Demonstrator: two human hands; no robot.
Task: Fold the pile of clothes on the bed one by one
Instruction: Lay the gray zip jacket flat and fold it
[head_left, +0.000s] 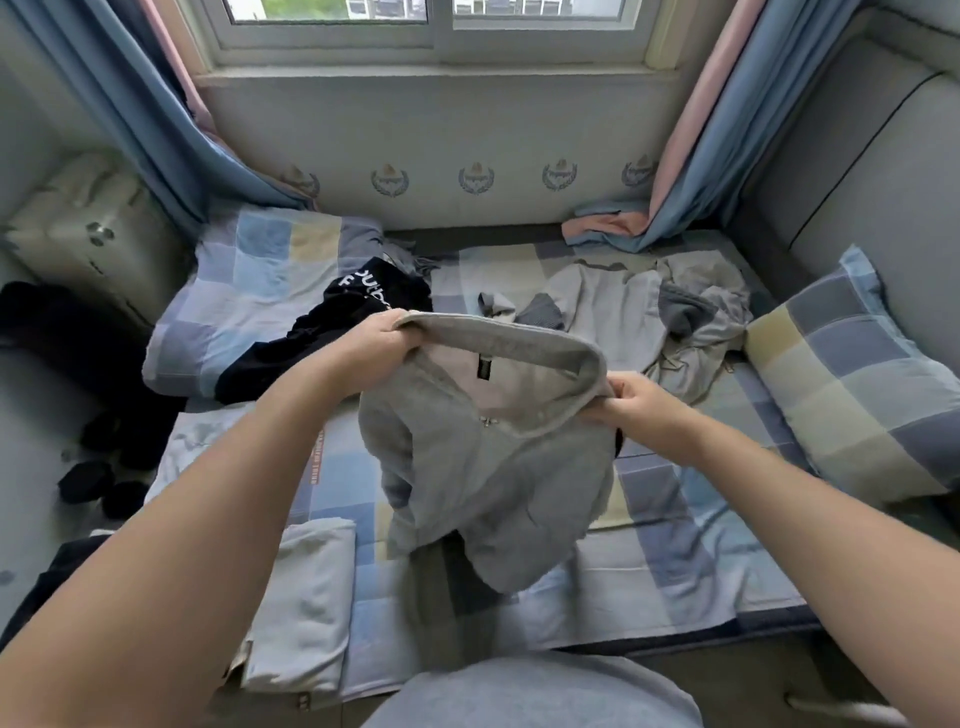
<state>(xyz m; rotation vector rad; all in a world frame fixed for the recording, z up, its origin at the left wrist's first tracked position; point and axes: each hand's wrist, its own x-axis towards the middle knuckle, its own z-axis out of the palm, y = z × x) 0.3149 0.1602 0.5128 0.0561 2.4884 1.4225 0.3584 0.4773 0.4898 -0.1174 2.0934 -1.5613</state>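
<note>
A grey garment (493, 467) hangs in the air over the middle of the bed, held up by its top band. My left hand (382, 340) grips the band's left end, and my right hand (641, 402) pinches its right end. A small black label shows inside the band. Its lower part droops onto the checked bedsheet (670, 525). Behind it lies a loose heap of grey and white clothes (639, 312). A black garment with white lettering (343, 322) lies to the left of that heap. A folded white piece (306, 597) rests at the bed's near left.
A checked pillow (852, 384) lies at the right, and a checked quilt (249, 275) is bunched at the back left. Blue and pink curtains (691, 156) hang at both sides of the window. Dark items (98, 467) sit on the floor left of the bed.
</note>
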